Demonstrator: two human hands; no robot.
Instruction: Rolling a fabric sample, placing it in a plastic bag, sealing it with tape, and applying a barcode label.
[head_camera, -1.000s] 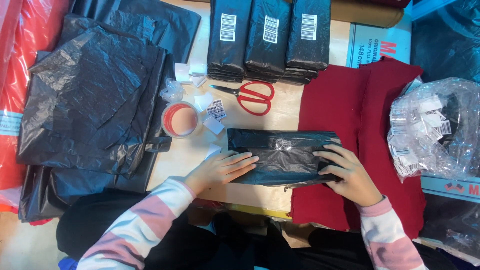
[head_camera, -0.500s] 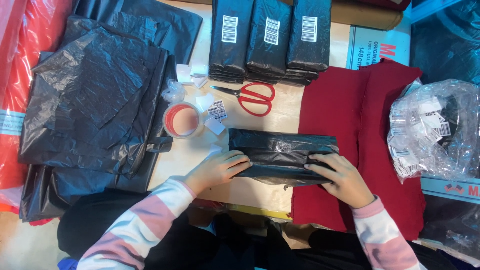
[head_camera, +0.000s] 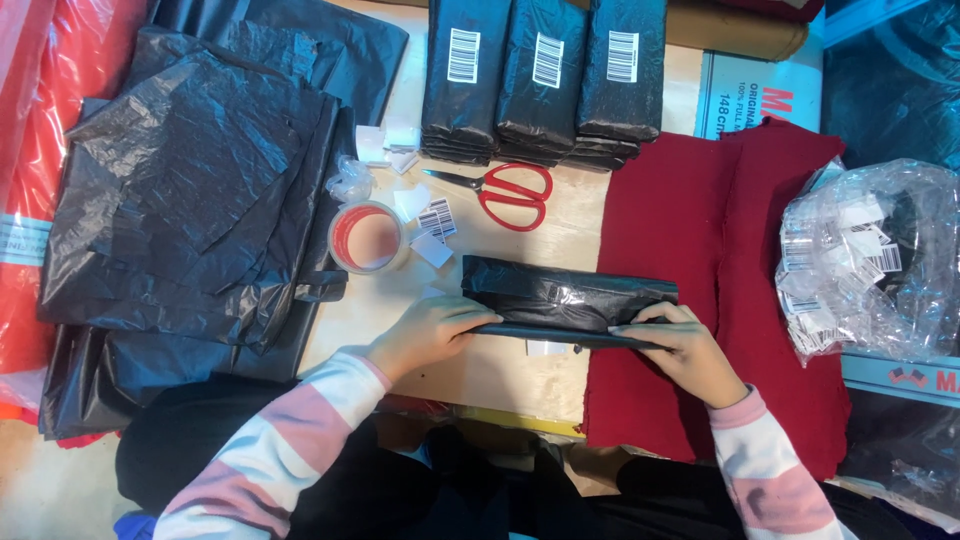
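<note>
On the table (head_camera: 500, 370), seen from the head camera: left hand (head_camera: 425, 335) and right hand (head_camera: 680, 345) pinching the near edge of a folded black plastic packet (head_camera: 565, 295), keeping the fold flat. Compared with earlier, packet narrower, hands drawn closer to the body. Scissors (head_camera: 510, 192) and tape roll (head_camera: 365, 237) nearby.

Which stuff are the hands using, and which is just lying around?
In use: the black packet, gripped by the left hand and right hand.

Lying about: red scissors, tape roll, loose black bags, three labelled packet stacks, red cloth.
</note>
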